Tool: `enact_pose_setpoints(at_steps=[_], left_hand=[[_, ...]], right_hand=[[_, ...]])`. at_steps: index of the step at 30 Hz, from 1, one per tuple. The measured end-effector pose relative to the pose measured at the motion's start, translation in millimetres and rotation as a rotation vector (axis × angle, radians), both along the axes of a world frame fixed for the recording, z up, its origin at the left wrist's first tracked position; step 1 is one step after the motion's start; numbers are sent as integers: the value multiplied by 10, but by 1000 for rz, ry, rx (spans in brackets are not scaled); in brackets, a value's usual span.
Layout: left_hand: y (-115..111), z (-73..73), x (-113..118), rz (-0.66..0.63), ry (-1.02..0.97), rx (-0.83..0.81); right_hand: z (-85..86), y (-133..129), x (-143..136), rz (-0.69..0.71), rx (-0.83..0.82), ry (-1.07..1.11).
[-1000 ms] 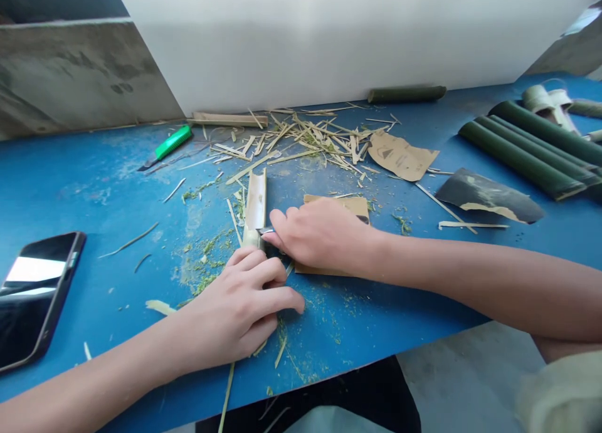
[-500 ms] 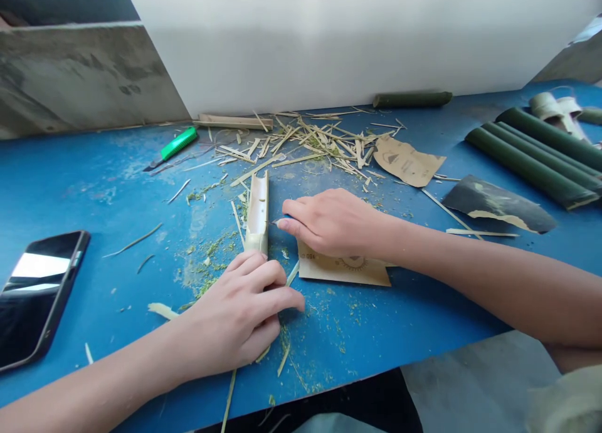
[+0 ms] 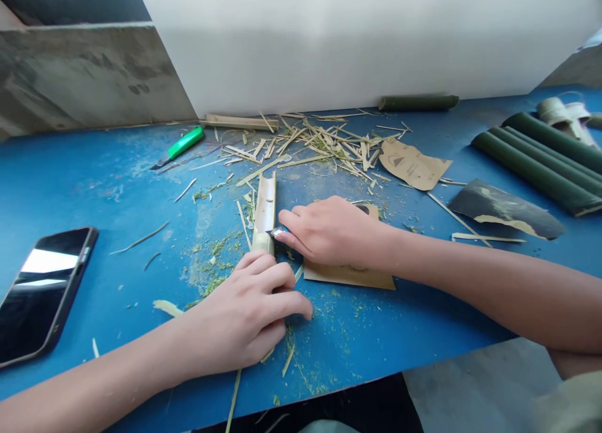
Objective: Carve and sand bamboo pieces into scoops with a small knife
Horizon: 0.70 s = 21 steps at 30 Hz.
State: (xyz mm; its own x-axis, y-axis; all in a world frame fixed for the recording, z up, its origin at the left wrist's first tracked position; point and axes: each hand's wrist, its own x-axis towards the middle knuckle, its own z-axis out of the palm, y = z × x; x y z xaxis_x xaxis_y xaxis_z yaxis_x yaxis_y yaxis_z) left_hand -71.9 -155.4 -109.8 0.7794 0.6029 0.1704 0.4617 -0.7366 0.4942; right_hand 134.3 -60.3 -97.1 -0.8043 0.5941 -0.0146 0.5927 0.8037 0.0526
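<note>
A peeled bamboo piece [image 3: 266, 210], its far part cut open like a trough, stands out lengthwise beyond my left hand [image 3: 256, 311]. That hand is wrapped over its near end, which is hidden under the palm. My right hand [image 3: 329, 231] is closed round a small knife [image 3: 277, 231]; only the metal blade shows, its tip at the bamboo's right edge where the trough meets the whole tube. Beneath the right hand lies brown-backed sandpaper [image 3: 350, 276]. Green bamboo dust [image 3: 219, 251] and thin shavings are scattered around the left hand.
A pile of bamboo splinters [image 3: 324, 141] lies at the back. To the left are a green utility knife [image 3: 185, 143] and a phone [image 3: 44, 295]. On the right lie green bamboo pieces [image 3: 540, 160], a dark curled sheet [image 3: 505, 208] and more sandpaper [image 3: 414, 163].
My right hand has moved slightly down, bringing the blade tip to the bamboo's edge near the trough's end. My left hand keeps its grip. The whole view has shifted a little.
</note>
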Motion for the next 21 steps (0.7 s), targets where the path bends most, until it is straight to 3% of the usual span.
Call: enact_pose_setpoints(at_steps=[5,9,14,21], left_hand=[[-8,-37,15,-3,-11,3],[-8,-69,-30,23,-37,56],[11,-38,-90,0,-27,156],[12,6,-95,-5,-8,285]], right_hand=[[-70,211,-12,-182,178,5],[-8,317,64,-184,179,89],[164,237,225,-104,17,251],[440,47,294,79,-222,640]])
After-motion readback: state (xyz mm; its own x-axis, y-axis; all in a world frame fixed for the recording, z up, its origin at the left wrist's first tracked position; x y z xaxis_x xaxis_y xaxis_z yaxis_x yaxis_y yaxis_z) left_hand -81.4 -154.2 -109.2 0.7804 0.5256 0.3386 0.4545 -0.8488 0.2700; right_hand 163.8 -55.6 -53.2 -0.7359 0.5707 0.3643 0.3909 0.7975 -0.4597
